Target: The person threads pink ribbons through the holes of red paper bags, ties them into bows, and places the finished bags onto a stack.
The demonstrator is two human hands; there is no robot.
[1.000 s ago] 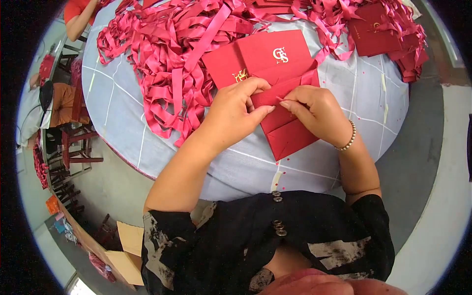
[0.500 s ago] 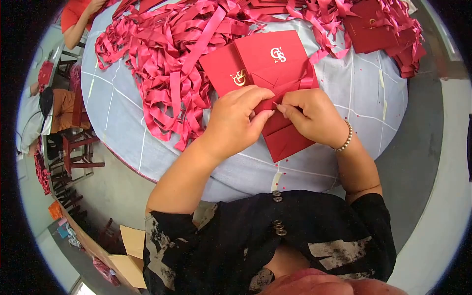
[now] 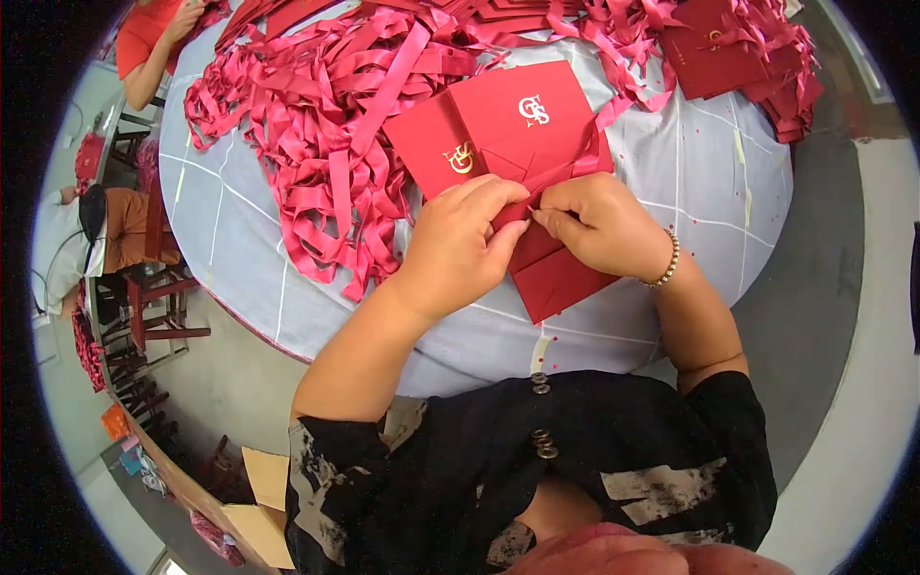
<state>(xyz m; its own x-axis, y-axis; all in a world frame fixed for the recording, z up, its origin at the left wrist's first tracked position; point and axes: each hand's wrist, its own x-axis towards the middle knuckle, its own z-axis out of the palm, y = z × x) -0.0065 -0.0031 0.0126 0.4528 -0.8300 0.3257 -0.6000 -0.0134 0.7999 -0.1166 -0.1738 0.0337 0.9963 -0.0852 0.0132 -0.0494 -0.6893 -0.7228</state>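
Note:
My left hand (image 3: 470,235) and my right hand (image 3: 604,228) meet over a flat, folded red paper bag (image 3: 561,287) on the table. A red ribbon (image 3: 592,149) runs along the bag down to my fingers. Both hands are closed in a pinch on the ribbon, thumbs against forefingers, with a small tip showing between them; the exact grip is partly hidden by my fingers. Beneath lie more red bags, one with a pale logo (image 3: 532,110) and another with a gold logo (image 3: 460,158).
A large heap of loose red ribbons (image 3: 335,125) spreads left on the cloth-covered round table (image 3: 230,230). More ribboned red bags (image 3: 714,62) pile at the back right. Another person's arm (image 3: 144,81) is at the far left, near stools (image 3: 158,307) and an open cardboard box (image 3: 259,527).
Both hands have shifted slightly left, and their fingertips remain pinched close together. The view has moved a little; the bags and ribbon heap otherwise lie as before.

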